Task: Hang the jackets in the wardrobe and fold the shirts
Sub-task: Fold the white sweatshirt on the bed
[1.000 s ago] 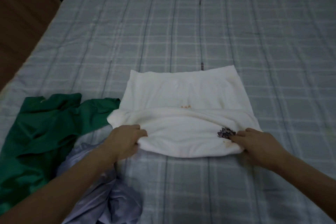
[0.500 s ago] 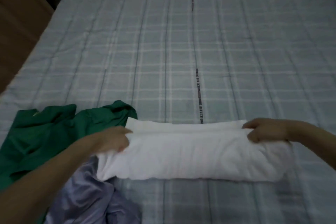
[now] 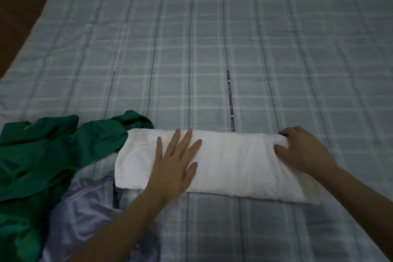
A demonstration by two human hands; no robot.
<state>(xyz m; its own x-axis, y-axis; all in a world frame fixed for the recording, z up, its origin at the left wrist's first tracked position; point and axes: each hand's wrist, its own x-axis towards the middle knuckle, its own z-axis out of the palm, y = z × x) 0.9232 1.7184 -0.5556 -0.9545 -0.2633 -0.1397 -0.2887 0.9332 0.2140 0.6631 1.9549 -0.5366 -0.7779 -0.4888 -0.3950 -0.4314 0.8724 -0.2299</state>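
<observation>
Shirt-folding step in hand. White shirt (image 3: 229, 166) is lying as a long band on the bed (image 3: 191, 49). Left hand (image 3: 174, 166) is pressing it, fingers spread flat, gripping nothing; right hand (image 3: 302, 151) is pinching the 3 o'clock end. Next move, likely: folding that end toward 9 o'clock.

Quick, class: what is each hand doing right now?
Left hand: open, flat on the white shirt.
Right hand: closed, gripping the shirt's right end.
</observation>
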